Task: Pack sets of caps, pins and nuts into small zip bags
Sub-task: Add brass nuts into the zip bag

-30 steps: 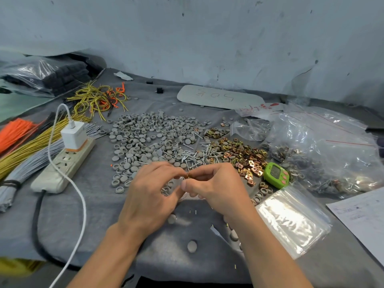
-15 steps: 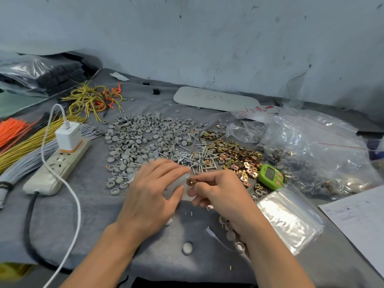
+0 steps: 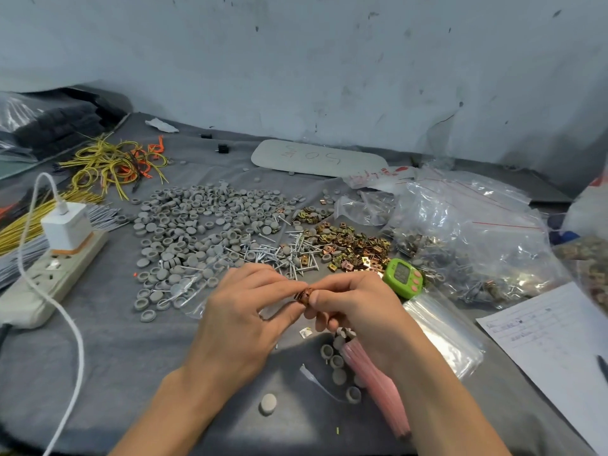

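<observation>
Seen from the head camera, the left hand (image 3: 243,311) and right hand (image 3: 355,311) meet above the grey cloth (image 3: 131,357). Each pinches the same small stack of copper nuts (image 3: 304,295) between thumb and fingertips, so this set looks to be at the counting stage and not yet bagged. A few set-aside caps (image 3: 335,360) lie by the right wrist and the empty zip bags (image 3: 441,330) lie flat just beyond it. The heap of caps (image 3: 197,225), the pins (image 3: 279,255) and the loose nuts (image 3: 348,245) are large, so most of the packing seems left.

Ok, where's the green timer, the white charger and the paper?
green timer (image 3: 401,273): head view, its screen.
white charger (image 3: 67,230): head view, its front face.
paper (image 3: 559,350): head view, its middle.
</observation>
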